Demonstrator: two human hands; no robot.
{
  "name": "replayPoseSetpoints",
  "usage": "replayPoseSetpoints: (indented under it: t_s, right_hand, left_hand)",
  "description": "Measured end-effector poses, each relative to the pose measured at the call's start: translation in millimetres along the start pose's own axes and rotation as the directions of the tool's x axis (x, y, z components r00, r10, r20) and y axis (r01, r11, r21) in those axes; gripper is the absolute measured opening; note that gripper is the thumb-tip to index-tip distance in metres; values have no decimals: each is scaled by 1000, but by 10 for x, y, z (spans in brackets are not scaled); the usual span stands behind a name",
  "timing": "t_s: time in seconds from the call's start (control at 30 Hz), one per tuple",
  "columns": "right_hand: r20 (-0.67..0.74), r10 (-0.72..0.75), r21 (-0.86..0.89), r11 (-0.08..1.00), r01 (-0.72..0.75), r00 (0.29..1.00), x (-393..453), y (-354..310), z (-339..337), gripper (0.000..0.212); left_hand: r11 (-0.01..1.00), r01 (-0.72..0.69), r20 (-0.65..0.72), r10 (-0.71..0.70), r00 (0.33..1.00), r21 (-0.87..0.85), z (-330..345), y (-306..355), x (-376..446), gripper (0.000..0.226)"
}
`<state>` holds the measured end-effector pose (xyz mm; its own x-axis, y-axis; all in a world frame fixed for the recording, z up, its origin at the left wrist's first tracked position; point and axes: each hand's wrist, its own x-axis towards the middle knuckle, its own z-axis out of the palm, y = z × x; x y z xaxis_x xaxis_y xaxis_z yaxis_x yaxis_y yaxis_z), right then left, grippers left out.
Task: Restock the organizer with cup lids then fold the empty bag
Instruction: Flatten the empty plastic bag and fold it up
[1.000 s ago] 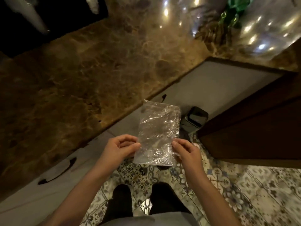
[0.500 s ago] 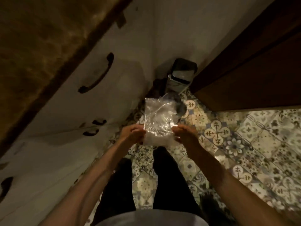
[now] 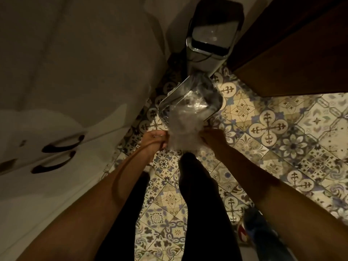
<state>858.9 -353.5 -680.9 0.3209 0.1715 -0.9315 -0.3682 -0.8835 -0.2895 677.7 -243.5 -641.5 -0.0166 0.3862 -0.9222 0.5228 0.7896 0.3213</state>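
A clear, crinkled plastic bag (image 3: pixel 181 129) hangs between my two hands, low over the patterned tile floor. My left hand (image 3: pixel 156 141) pinches its left edge and my right hand (image 3: pixel 213 138) pinches its right edge, both at the bag's near end. The far end of the bag reaches toward a pedal bin (image 3: pixel 212 34). A shiny rectangular outline (image 3: pixel 169 99) shows behind the bag; I cannot tell whether it is part of the bag. No organizer or cup lids are in view.
White cabinet doors with dark curved handles (image 3: pixel 62 146) run along the left. A dark wooden panel (image 3: pixel 301 53) stands at the right. My legs in black trousers (image 3: pixel 197 194) are below the hands. A blue and red object (image 3: pixel 252 227) lies at the lower right.
The view has dropped from the marble counter to the floor. Both hands have lowered the bag toward the bin, and the bag looks more bunched than before.
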Motion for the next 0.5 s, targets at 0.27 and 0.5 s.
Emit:
replayPoseSetpoints:
  t_s: [0.27, 0.5]
  right_hand:
    - [56, 63, 18, 998, -64, 996, 789, 179, 146, 26]
    - [-15, 86, 40, 996, -85, 996, 1084, 274, 317, 25]
  left_hand:
    - [991, 104, -62, -109, 992, -79, 246, -289, 704, 13]
    - [983, 167, -44, -171, 984, -79, 270, -465, 1155, 31]
